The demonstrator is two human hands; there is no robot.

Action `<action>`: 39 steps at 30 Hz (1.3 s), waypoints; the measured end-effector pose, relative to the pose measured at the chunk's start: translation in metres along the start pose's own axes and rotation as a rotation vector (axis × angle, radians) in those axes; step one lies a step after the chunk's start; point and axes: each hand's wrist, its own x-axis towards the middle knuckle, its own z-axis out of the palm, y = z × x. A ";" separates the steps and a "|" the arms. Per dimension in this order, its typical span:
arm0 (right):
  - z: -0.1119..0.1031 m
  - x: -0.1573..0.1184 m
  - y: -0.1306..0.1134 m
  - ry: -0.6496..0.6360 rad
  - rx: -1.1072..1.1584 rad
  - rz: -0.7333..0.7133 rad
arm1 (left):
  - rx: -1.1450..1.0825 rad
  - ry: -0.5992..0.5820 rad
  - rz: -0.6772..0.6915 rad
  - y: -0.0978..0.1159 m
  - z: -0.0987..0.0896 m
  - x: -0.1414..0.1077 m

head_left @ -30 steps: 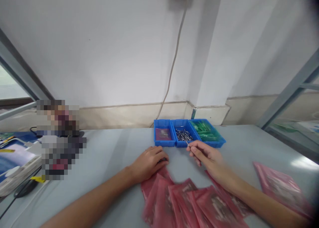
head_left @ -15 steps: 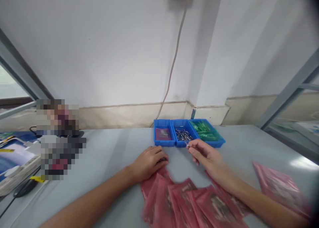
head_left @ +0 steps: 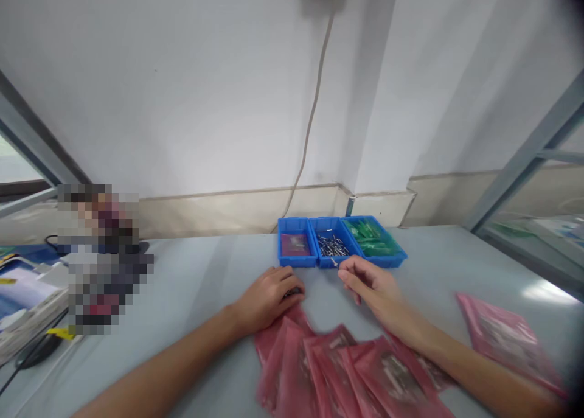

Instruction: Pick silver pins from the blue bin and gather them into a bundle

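My right hand (head_left: 375, 289) pinches a small metal screw (head_left: 334, 262) between thumb and fingertips, just in front of the middle blue bin (head_left: 323, 262), which holds a pile of loose screws (head_left: 332, 246). Curled on the table, my left hand (head_left: 269, 295) has small dark metal pieces (head_left: 292, 292) under its fingers; they look like screws but are mostly hidden. Below both hands, several pink plastic bags (head_left: 392, 378) with metal parts inside lie fanned out and overlapping. My left hand rests at their upper left end, and my right forearm passes over their right end.
The left blue bin (head_left: 297, 261) holds a pink bag, and the right blue bin (head_left: 390, 261) holds green packets. Another pink bag (head_left: 506, 339) lies at the right. Cables, a black mouse (head_left: 39, 350) and a blurred-out person (head_left: 109, 247) are at the left.
My right hand has drawn slightly left, and the screw at its fingertips now shows more plainly. My left hand keeps its curled pose. The whole view has shifted a little.
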 end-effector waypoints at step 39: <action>0.003 -0.002 -0.003 -0.048 0.052 0.069 | 0.457 -0.084 0.107 0.003 -0.030 -0.005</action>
